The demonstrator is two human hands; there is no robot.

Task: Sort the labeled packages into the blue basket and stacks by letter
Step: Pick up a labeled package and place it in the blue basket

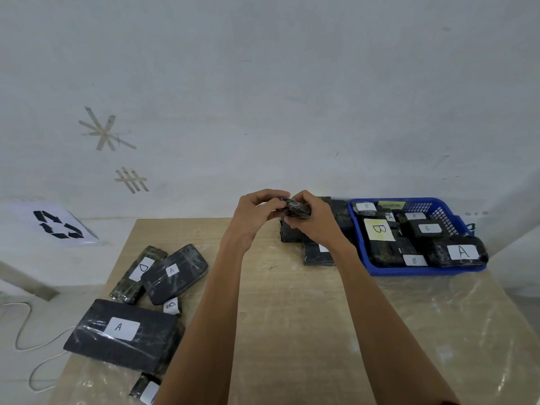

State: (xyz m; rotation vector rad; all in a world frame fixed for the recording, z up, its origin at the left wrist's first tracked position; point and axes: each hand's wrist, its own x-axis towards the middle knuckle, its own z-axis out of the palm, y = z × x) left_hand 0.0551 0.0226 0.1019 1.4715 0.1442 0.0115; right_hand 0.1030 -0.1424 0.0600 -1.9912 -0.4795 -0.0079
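Fingers [273, 204] of left hand [257, 213] and right hand [312, 220] curled together round one small wrapped package [296, 210], pinching it from both sides and holding it up off the surface [292, 317], likely so as to turn it and hunt for the letter; no label on it visible from this angle. Starting far left: printed recycling sign [58, 225] and white cable [23, 325], off the surface and apparently no part of the sorting. Then, at the left edge of the surface, a loose group laid label-up, presumably to be read at a glance: narrow D package [137, 273] touching a rounded A package [175, 273], a B label [171, 306] peeking out just below, a large flat A package [122, 331] nearer, and one more package [146, 388] cut off by the bottom edge, letter unreadable. Mixed letters side by side there, so seemingly not yet proper stacks. Centre, behind and below the hands: a dark stack [292, 236] beside the basket, largely hidden by the right wrist, with a lower package [317, 255] showing only a sliver of white label. Far right: blue basket [409, 270] at the back corner, packed with B and A packages, among them a yellow-labelled B package [379, 229] and a big A package [463, 252] riding up at the near right corner. Held close to stack and basket alike, so destination open pending a reading of the letter.
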